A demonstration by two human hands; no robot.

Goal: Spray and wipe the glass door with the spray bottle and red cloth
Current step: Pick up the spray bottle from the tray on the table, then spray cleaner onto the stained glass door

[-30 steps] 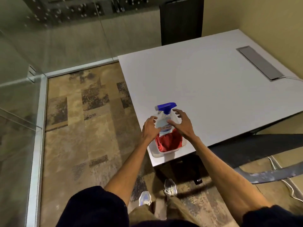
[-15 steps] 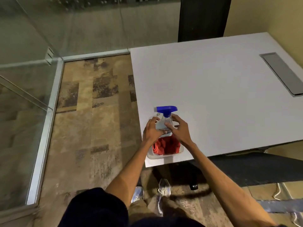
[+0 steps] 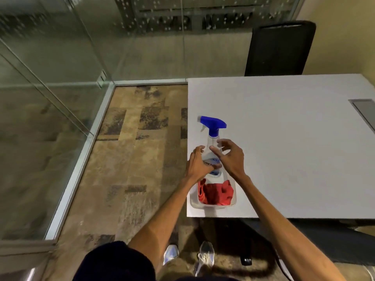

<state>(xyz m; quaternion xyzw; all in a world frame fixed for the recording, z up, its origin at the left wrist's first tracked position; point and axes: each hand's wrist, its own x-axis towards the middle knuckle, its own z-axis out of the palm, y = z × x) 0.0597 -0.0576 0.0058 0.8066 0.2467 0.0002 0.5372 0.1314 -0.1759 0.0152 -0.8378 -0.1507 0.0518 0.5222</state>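
A clear spray bottle (image 3: 212, 126) with a blue trigger head stands upright over the far end of a clear plastic tub (image 3: 213, 205) at the near left corner of the white table (image 3: 284, 138). My left hand (image 3: 197, 164) wraps the bottle's body, thumb across its label. My right hand (image 3: 231, 157) hovers at the bottle's right shoulder with fingers spread; I cannot tell whether it touches. A crumpled red cloth (image 3: 216, 192) lies in the tub's near end. Glass panels (image 3: 40, 118) with a metal floor frame stand to the left.
A black chair (image 3: 278, 47) stands behind the table's far edge. A grey cable flap (image 3: 365, 112) is set in the table at right. More glass (image 3: 152, 47) runs along the back. Patterned carpet (image 3: 132, 159) lies between table and glass. A chair base sits under the table.
The bottle stands higher out of the tub than before, showing more of its neck. My right hand's fingers have spread away from the bottle while my left hand keeps its grip.
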